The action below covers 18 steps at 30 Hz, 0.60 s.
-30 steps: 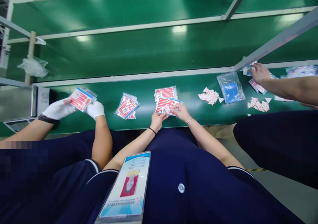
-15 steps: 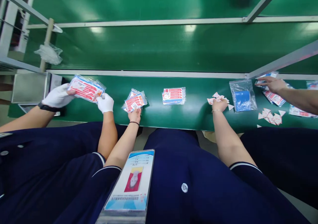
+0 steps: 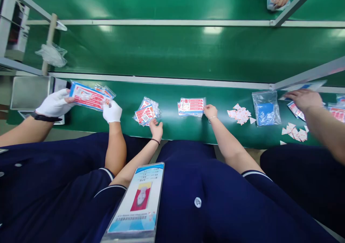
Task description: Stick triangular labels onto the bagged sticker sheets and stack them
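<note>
My left hand [image 3: 156, 129] is at the lower right edge of a loose pile of clear plastic packets [image 3: 145, 114] with red-and-white printed cards. Its fingers are loosely bent and apart, with nothing seen between them. To the right, my right hand [image 3: 210, 112] pinches the right edge of the top packet [image 3: 192, 105] on a flat stack of similar packets. The fingertips are partly hidden. Beyond that hand, small white-and-red triangular pieces [image 3: 239, 115] lie in a heap next to a clear zip bag [image 3: 266, 108] with something blue inside.
At left, a co-worker's white-gloved hands [image 3: 111, 110] hold packets beside a scale [image 3: 31, 94]. At right, another person's hand [image 3: 306, 100] moves over packets and more triangles [image 3: 295, 132]. A metal rail [image 3: 167, 80] runs along the green table [image 3: 178, 128].
My right hand has left the triangle heap and moved left to the middle stack. My left hand has let go of its packet and shifted slightly right. The gloved hands have tilted their packets.
</note>
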Available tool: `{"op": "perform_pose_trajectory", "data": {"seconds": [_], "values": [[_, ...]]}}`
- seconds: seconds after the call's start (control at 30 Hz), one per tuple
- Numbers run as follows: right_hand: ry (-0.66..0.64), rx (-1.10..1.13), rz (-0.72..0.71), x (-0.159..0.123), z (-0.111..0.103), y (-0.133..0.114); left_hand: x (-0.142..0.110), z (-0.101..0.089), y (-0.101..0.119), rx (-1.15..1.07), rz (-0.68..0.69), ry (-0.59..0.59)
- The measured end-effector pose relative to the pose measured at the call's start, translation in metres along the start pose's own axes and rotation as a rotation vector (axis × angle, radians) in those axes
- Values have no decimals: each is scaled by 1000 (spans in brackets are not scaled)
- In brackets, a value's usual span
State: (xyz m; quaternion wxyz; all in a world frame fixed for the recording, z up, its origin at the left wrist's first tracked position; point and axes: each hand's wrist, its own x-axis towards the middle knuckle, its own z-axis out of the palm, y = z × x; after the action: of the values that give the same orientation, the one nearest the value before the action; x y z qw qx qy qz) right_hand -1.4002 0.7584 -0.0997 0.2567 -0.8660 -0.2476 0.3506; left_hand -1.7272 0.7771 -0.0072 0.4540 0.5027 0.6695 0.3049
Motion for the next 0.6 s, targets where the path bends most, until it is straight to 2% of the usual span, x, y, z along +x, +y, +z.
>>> {"op": "perform_pose_trajectory", "data": {"seconds": [0.03,0.1,0.17,0.23,0.3,0.4,0.5,0.6], "values": [[-1,19,-3,-3,-5,2,-9,31,-12,-16,-34,-6],[-22,86,-16,-14,-12,6,-15,75,-25,-58,-65,-79],[-80,177,-41,-29,-13,7,-15,101,-23,-114,-52,-204],[-159,269,-76,-48,-10,5,-16,118,-12,-170,-15,-340],[-232,347,-116,-68,-4,0,-19,130,-1,-210,15,-436],[-312,438,-169,-90,5,-8,-23,138,6,-220,21,-499],[-390,499,-214,-101,11,-12,-19,132,4,-184,3,-555],[-516,609,-188,-106,15,-11,-13,120,3,-151,-6,-619]]}}
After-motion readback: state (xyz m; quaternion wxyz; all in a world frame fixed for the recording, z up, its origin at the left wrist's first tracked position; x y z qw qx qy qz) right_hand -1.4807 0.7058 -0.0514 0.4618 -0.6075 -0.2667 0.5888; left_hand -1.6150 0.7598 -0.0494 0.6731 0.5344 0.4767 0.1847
